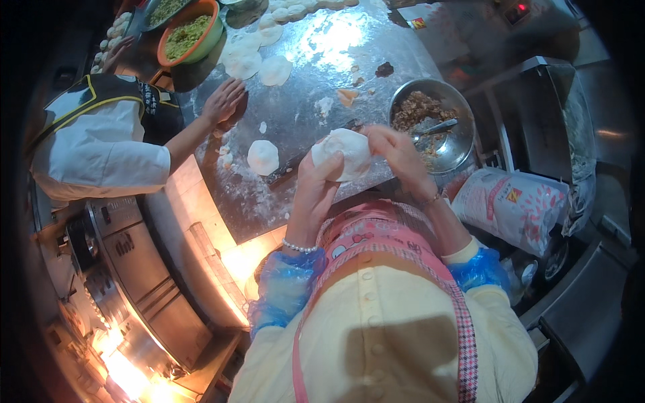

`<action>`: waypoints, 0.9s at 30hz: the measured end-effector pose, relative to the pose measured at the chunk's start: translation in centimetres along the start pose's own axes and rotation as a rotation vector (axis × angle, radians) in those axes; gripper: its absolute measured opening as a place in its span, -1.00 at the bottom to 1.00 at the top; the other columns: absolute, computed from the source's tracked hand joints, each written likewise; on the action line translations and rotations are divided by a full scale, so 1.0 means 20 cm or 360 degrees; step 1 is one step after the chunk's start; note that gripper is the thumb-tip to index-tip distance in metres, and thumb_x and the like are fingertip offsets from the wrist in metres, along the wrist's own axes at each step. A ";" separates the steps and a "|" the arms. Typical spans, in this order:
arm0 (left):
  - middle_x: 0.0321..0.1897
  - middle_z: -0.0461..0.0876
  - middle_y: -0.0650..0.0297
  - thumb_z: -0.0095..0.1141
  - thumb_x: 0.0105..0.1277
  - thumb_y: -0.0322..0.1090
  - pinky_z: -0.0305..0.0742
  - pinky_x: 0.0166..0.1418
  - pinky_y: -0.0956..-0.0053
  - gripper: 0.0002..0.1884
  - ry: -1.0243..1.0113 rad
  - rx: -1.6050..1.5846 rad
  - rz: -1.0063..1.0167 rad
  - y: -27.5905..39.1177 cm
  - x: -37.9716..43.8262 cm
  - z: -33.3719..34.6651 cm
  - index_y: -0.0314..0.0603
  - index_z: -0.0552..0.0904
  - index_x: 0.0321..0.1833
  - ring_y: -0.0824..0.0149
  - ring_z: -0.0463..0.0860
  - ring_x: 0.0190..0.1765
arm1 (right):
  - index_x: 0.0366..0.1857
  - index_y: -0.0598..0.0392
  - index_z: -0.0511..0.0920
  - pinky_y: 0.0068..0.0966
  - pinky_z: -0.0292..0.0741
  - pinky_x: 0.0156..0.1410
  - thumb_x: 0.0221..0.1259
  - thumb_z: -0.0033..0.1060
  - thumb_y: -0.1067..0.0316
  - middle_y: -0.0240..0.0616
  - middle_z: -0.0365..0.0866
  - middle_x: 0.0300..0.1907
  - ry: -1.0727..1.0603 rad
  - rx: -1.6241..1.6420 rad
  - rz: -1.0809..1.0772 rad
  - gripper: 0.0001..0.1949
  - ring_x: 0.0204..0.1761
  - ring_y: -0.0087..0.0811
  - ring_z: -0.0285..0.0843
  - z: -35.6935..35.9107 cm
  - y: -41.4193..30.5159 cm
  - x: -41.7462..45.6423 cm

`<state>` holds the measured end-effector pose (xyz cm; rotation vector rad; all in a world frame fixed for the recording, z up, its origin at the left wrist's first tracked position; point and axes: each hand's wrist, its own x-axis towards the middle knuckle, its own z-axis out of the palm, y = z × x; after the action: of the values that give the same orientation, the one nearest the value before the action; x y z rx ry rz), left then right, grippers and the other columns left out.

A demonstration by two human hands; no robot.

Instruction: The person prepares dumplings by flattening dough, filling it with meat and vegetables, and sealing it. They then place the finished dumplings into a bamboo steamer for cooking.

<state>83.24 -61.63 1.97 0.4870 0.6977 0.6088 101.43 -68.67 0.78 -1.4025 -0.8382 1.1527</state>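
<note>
A round of white dough (343, 153) rests in my left hand (317, 184), whose thumb lies over its lower edge. At the dough's right rim, the fingers of my right hand (395, 151) are closed together and touch it; whether they pinch the edge is blurred. Below the dough a dark stick (284, 174) lies on the floured metal worktop (297, 111), partly hidden by my left hand. To the left sits a flat dough disc (263, 157). Beside my right hand stands a steel bowl (468, 128) with brown minced filling (418, 111) and a metal spoon (441, 128).
A co-worker's hand (224, 101) rests on the worktop's left side, near flat dough wrappers (275, 70). Behind is an orange-rimmed bowl (215, 22) of chopped green filling. Shaped dough pieces (289, 12) line the far edge. A printed flour sack (511, 201) stands at right.
</note>
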 end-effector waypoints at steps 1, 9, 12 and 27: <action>0.20 0.61 0.10 0.18 0.39 -0.49 0.53 0.34 0.28 -0.52 -0.0009 -0.0013 0.0009 -0.01 0.01 0.00 -0.39 0.43 0.36 0.22 0.63 0.23 | -0.08 0.27 0.67 -0.59 0.50 -0.09 0.41 0.21 0.33 -0.37 0.66 -0.31 -0.0002 0.0062 0.0041 -0.78 -0.23 -0.61 0.56 0.01 0.01 -0.03; 0.18 0.62 0.10 0.17 0.37 -0.57 0.55 0.32 0.33 -0.51 0.0059 -0.0108 -0.0034 -0.08 0.02 0.09 -0.40 0.42 0.36 0.24 0.64 0.20 | -0.23 0.25 0.67 -0.63 0.42 -0.29 0.33 0.35 0.30 -0.42 0.64 -0.46 0.0279 -0.0058 0.0068 -0.81 -0.42 -0.67 0.51 0.04 0.11 -0.09; 0.16 0.62 0.10 0.16 0.36 -0.59 0.56 0.29 0.36 -0.51 0.0128 0.0021 -0.0029 -0.12 0.05 0.08 -0.41 0.43 0.36 0.25 0.66 0.17 | -0.21 0.23 0.67 -0.60 0.44 -0.30 0.31 0.36 0.30 -0.41 0.65 -0.46 0.0333 0.0056 0.0109 -0.80 -0.44 -0.66 0.52 0.03 0.12 -0.12; 0.18 0.61 0.09 0.25 0.30 -0.54 0.56 0.33 0.24 -0.45 -0.0107 0.0106 -0.0459 -0.24 0.06 0.01 -0.40 0.44 0.36 0.17 0.65 0.21 | -0.26 0.19 0.65 -0.31 0.55 -0.04 0.15 0.38 0.28 -0.16 0.65 -0.22 0.0534 -0.0928 -0.0539 -0.78 -0.14 -0.17 0.66 -0.16 0.17 -0.08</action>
<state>85.84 -64.28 -1.24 0.4561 0.7104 0.2983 103.75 -71.72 -2.46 -1.7717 -1.1632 0.4030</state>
